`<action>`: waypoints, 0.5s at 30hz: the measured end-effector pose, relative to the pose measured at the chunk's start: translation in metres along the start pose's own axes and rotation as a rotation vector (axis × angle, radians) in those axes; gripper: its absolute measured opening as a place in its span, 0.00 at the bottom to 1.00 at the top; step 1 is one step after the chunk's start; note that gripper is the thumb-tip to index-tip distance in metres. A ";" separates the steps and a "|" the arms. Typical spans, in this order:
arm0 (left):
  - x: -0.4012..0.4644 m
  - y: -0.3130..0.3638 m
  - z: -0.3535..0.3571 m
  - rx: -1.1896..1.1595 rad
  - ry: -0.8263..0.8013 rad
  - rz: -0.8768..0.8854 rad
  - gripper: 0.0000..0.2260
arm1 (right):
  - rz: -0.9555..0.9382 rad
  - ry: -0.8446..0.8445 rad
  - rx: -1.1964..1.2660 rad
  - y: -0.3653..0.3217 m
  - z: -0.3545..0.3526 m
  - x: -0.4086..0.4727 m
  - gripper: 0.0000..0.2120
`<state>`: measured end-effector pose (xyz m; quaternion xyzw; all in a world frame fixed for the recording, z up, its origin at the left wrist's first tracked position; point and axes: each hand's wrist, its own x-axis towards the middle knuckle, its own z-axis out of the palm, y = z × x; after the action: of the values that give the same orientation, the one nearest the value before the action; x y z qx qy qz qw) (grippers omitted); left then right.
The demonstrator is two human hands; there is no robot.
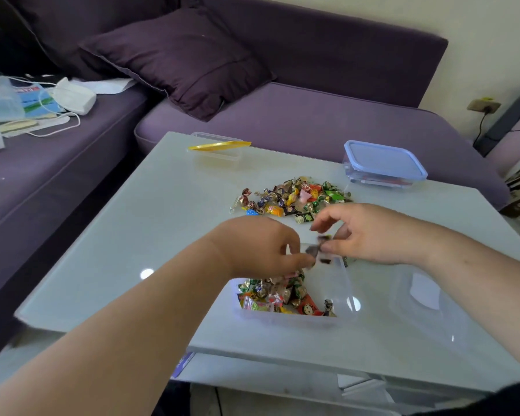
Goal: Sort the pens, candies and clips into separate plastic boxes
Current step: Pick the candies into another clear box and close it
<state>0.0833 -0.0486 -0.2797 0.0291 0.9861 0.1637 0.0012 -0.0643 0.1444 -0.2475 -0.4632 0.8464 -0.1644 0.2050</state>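
A pile of wrapped candies (294,196) lies on the glass table (168,211), with a paper clip (234,205) at its left edge. Nearer me stands a clear open plastic box (339,304) holding several candies (276,295). Both hands hover over its far rim. My left hand (258,247) pinches a dark candy (311,251). My right hand (370,232) has its fingers curled on dark candies (324,238) beside it; motion blur hides the exact grip. A box with a blue lid (383,162) stands far right. A shallow box with a yellow lid (219,145) stands at the far edge.
A clear lid (427,298) lies on the table to the right of the open box. A purple sofa (312,121) with a cushion (180,58) wraps around the table's far and left sides, with a white device and cables on its left seat.
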 end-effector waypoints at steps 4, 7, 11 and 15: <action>-0.003 -0.008 -0.014 -0.098 0.187 -0.048 0.20 | 0.024 0.152 -0.012 0.001 -0.001 0.010 0.05; -0.001 -0.030 -0.016 -0.088 0.258 -0.261 0.13 | 0.001 0.124 -0.124 0.001 0.009 0.032 0.04; -0.002 -0.069 -0.010 -0.033 0.162 -0.488 0.10 | -0.063 0.109 -0.298 -0.009 0.021 0.081 0.09; 0.002 -0.094 -0.001 -0.082 0.051 -0.541 0.19 | -0.087 0.105 -0.393 -0.024 0.032 0.133 0.29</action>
<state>0.0755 -0.1372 -0.3091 -0.2395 0.9503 0.1979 0.0214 -0.0960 0.0156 -0.2903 -0.5213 0.8508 -0.0287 0.0591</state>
